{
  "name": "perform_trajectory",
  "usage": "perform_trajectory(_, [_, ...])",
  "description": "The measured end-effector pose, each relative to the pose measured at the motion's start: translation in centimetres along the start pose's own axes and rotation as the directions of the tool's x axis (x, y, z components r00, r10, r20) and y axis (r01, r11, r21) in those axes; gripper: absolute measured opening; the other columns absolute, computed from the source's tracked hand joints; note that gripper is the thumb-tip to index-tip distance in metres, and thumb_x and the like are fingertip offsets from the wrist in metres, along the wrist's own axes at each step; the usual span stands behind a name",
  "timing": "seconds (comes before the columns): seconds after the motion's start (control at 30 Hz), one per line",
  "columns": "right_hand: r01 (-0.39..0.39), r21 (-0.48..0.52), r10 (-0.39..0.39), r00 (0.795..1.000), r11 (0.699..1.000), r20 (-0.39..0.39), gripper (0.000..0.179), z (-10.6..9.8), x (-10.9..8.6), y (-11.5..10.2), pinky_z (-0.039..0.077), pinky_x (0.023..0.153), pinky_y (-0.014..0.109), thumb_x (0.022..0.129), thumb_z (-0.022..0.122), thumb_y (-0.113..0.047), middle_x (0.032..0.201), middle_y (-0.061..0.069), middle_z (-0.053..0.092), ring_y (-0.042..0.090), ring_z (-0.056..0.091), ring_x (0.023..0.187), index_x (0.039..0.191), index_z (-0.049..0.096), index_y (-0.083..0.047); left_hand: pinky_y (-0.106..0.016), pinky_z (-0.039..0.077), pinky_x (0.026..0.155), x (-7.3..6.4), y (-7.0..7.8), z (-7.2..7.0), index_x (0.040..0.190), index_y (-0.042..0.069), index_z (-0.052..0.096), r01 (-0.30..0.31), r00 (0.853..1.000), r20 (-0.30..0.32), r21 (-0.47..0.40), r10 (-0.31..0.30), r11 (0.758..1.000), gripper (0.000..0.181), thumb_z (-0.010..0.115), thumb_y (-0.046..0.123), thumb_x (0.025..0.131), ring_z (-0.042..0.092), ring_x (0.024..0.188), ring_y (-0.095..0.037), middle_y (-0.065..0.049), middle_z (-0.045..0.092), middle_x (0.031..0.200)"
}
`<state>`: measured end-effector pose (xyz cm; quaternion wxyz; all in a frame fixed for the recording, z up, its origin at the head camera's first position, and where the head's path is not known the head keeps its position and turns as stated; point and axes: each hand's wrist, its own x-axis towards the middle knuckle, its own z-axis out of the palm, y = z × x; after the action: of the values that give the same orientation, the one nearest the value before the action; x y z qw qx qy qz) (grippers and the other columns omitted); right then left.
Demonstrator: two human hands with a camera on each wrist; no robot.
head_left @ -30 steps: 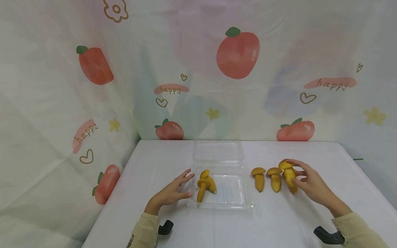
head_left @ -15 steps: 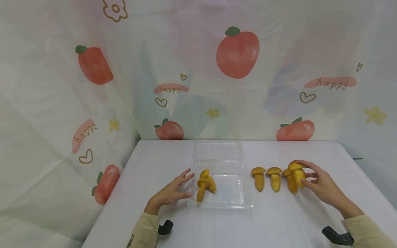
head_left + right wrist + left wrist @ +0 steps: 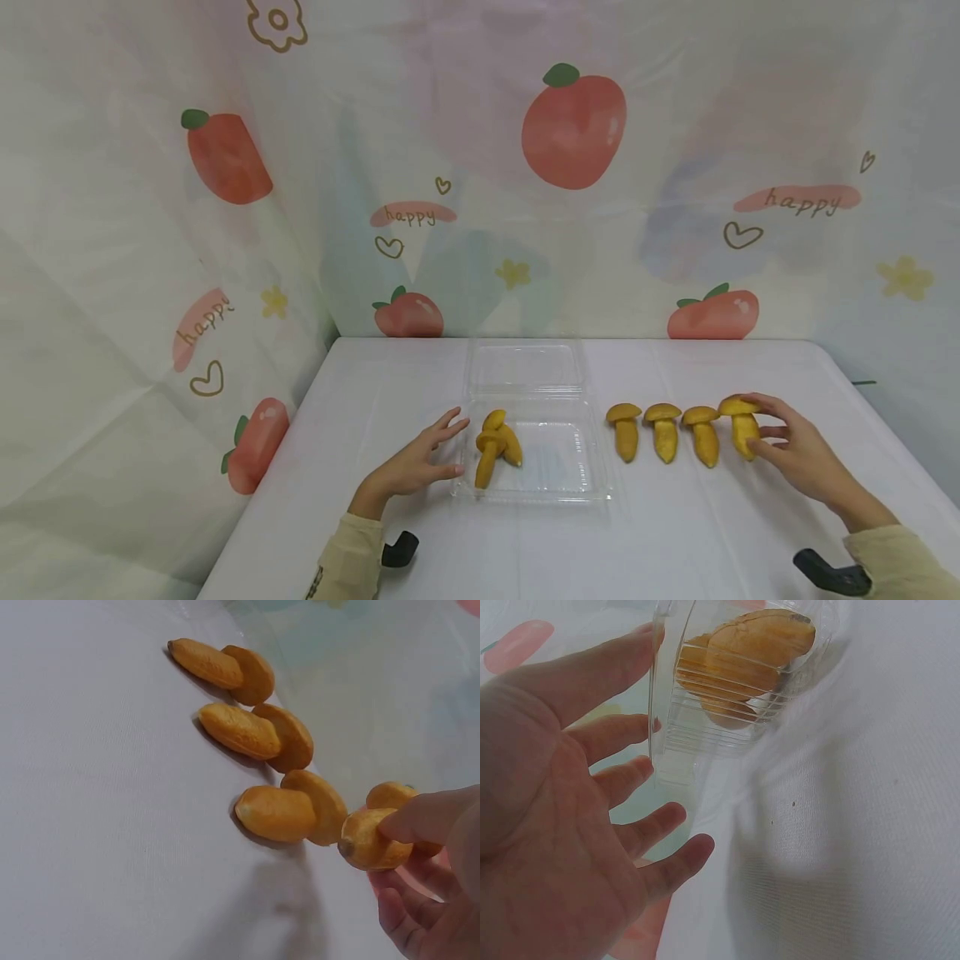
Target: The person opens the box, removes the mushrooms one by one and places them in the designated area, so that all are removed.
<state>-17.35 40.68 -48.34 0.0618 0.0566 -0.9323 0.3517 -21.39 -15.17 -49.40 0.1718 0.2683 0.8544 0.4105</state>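
My right hand (image 3: 798, 454) pinches a yellow-brown mushroom (image 3: 744, 433) at the right end of a row. Left of it on the table lie three more mushrooms, the nearest (image 3: 703, 437) close to the held one, then a middle one (image 3: 664, 433) and a far left one (image 3: 626, 433). In the right wrist view the thumb presses on the stem of the held mushroom (image 3: 367, 844). My left hand (image 3: 412, 467), fingers spread, is at the left edge of a clear plastic clamshell box (image 3: 555, 498). Inside that box, at its left, mushrooms (image 3: 489, 458) lie piled together.
The box's clear lid (image 3: 525, 367) lies folded back toward the rear wall. A white cloth (image 3: 637, 550) covers the table. A printed curtain (image 3: 480, 167) rises behind and at the left. Near each sleeve is a black curved piece (image 3: 401, 550).
My right hand has moved right with the mushroom, from in front of the third one to the right of it, uncovering that one. The left hand has stayed put.
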Motion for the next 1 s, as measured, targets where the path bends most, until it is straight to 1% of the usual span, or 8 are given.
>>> perform_trajectory(0.17, [-0.024, -0.013, 0.024, 1.000, 1.000, 0.010, 0.061, 0.0, 0.0, 1.2, 0.047, 0.068, 0.006, 0.094, 0.067, -0.001, 0.139, 0.036, 0.043, -0.024, 0.038, 0.090, 0.146, 0.037, 0.007, -0.072, 0.023, 0.118, 0.0, -0.2, 0.0, 0.160, 0.010, 0.031, -0.005, 1.000, 0.000, -0.001, 0.005, 1.000, 0.073, 0.067, 0.025, 0.098, 0.013, 0.156, -0.045, -0.012, 0.009, 0.172])
perform_trajectory(0.2, [-0.037, -0.014, 0.038, 0.999, 0.999, 0.017, 0.061, 0.0, 0.0, 1.4, 0.047, 0.069, 0.005, 0.094, 0.066, -0.001, 0.139, 0.036, 0.043, -0.018, 0.044, 0.092, 0.146, 0.036, 0.008, -0.072, 0.023, 0.118, 0.0, -0.2, 0.0, 0.160, 0.010, 0.030, -0.007, 1.000, 0.001, -0.003, 0.007, 1.000, 0.073, 0.067, 0.024, 0.098, 0.013, 0.156, -0.045, -0.012, 0.009, 0.172])
perform_trajectory(0.3, [-0.068, -0.014, 0.069, 0.997, 0.998, 0.043, 0.063, 0.1, 0.2, 2.1, 0.045, 0.069, 0.003, 0.094, 0.065, 0.000, 0.141, 0.038, 0.041, 0.012, 0.059, 0.104, 0.147, 0.033, 0.010, -0.071, 0.023, 0.118, 0.0, -0.3, 0.0, 0.160, 0.010, 0.030, -0.012, 1.000, 0.004, -0.009, 0.012, 1.000, 0.074, 0.067, 0.024, 0.098, 0.013, 0.156, -0.045, -0.012, 0.009, 0.172])
perform_trajectory(0.4, [-0.088, -0.020, 0.089, 0.994, 0.996, 0.059, 0.064, 0.2, 0.3, 2.9, 0.047, 0.069, 0.005, 0.093, 0.065, 0.002, 0.140, 0.040, 0.040, 0.049, 0.056, 0.108, 0.146, 0.031, 0.012, -0.071, 0.023, 0.118, 0.0, -0.4, -0.1, 0.160, 0.010, 0.030, -0.018, 1.000, 0.005, -0.011, 0.018, 1.000, 0.073, 0.067, 0.024, 0.098, 0.012, 0.156, -0.044, -0.012, 0.009, 0.172])
perform_trajectory(0.43, [-0.092, -0.020, 0.093, 0.993, 0.996, 0.065, 0.064, 0.3, 0.3, 3.1, 0.049, 0.069, 0.007, 0.093, 0.065, 0.002, 0.140, 0.040, 0.040, 0.052, 0.055, 0.110, 0.146, 0.031, 0.012, -0.071, 0.023, 0.118, 0.0, -0.4, -0.1, 0.160, 0.010, 0.030, -0.019, 1.000, 0.004, -0.010, 0.019, 1.000, 0.073, 0.067, 0.024, 0.098, 0.012, 0.156, -0.045, -0.012, 0.009, 0.172])
perform_trajectory(0.57, [-0.100, -0.014, 0.101, 0.992, 0.995, 0.078, 0.064, 0.6, 0.4, 3.7, 0.052, 0.069, 0.011, 0.092, 0.064, 0.003, 0.140, 0.041, 0.039, 0.054, 0.056, 0.110, 0.146, 0.030, 0.012, -0.072, 0.023, 0.118, 0.0, -0.4, 0.0, 0.160, 0.011, 0.030, -0.016, 1.000, 0.004, -0.011, 0.016, 1.000, 0.074, 0.067, 0.025, 0.098, 0.012, 0.156, -0.045, -0.011, 0.009, 0.172])
perform_trajectory(0.73, [-0.093, -0.013, 0.093, 0.993, 0.996, 0.077, 0.063, 1.0, 0.5, 3.7, 0.045, 0.069, 0.006, 0.091, 0.062, 0.004, 0.139, 0.040, 0.040, 0.055, 0.054, 0.111, 0.146, 0.031, 0.012, -0.072, 0.023, 0.118, 0.0, -0.5, 0.1, 0.160, 0.011, 0.030, -0.011, 1.000, 0.000, -0.009, 0.011, 1.000, 0.074, 0.068, 0.025, 0.098, 0.012, 0.156, -0.045, -0.010, 0.010, 0.172])
perform_trajectory(1.0, [-0.077, -0.038, 0.079, 0.995, 0.996, 0.068, 0.062, 1.2, 0.7, 3.5, 0.047, 0.069, 0.007, 0.091, 0.061, 0.005, 0.135, 0.040, 0.044, 0.052, 0.054, 0.110, 0.145, 0.032, 0.013, -0.072, 0.022, 0.118, 0.0, -0.3, 0.1, 0.160, 0.011, 0.031, -0.006, 1.000, -0.004, -0.015, 0.006, 1.000, 0.073, 0.068, 0.024, 0.097, 0.011, 0.157, -0.044, -0.011, 0.009, 0.172])
